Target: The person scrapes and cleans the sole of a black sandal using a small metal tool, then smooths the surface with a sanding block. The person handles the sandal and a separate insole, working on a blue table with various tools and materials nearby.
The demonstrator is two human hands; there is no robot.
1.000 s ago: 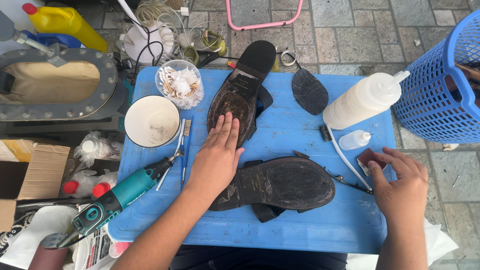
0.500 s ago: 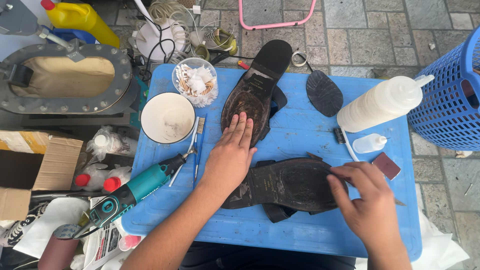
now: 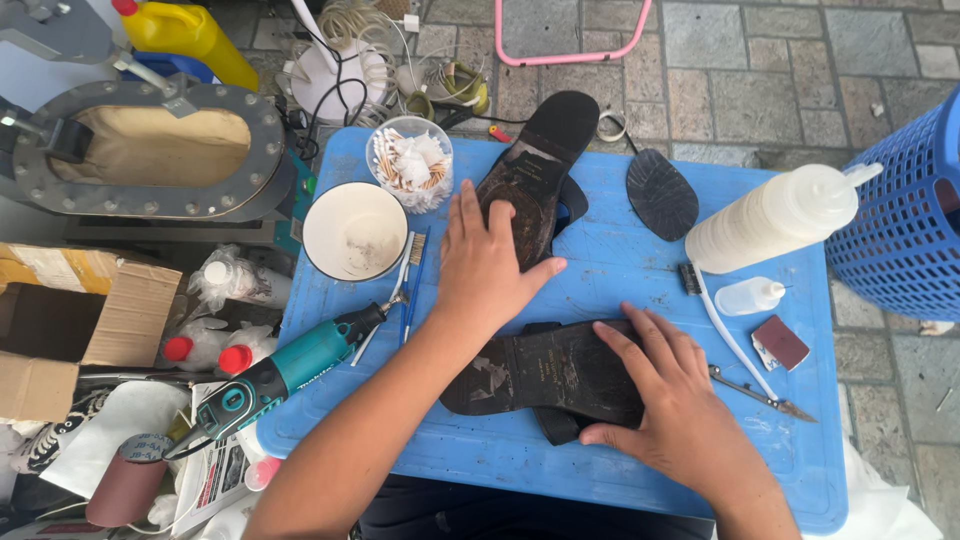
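Observation:
Two dark sandals lie sole-up on a blue plastic table (image 3: 620, 280). My left hand (image 3: 490, 265) rests flat, fingers spread, on the far sandal (image 3: 540, 165), covering its near end. My right hand (image 3: 670, 405) presses flat on the right half of the near sandal (image 3: 520, 370), which lies crosswise along the table's front. Neither hand grips anything. A separate black sole patch (image 3: 660, 195) lies beyond my right hand.
On the table: a white bowl (image 3: 355, 230), a clear cup of scraps (image 3: 410, 160), a teal rotary tool (image 3: 290, 365), brushes (image 3: 408, 280), a large white squeeze bottle (image 3: 780, 215), a small bottle (image 3: 750, 295), a sanding block (image 3: 780, 342), scissors (image 3: 760, 392). A blue basket (image 3: 900, 220) stands right; a metal press (image 3: 150, 150) left.
My right hand has come in from the sanding block at the table's right and settled flat on the near sandal. My left hand stays on the far sandal.

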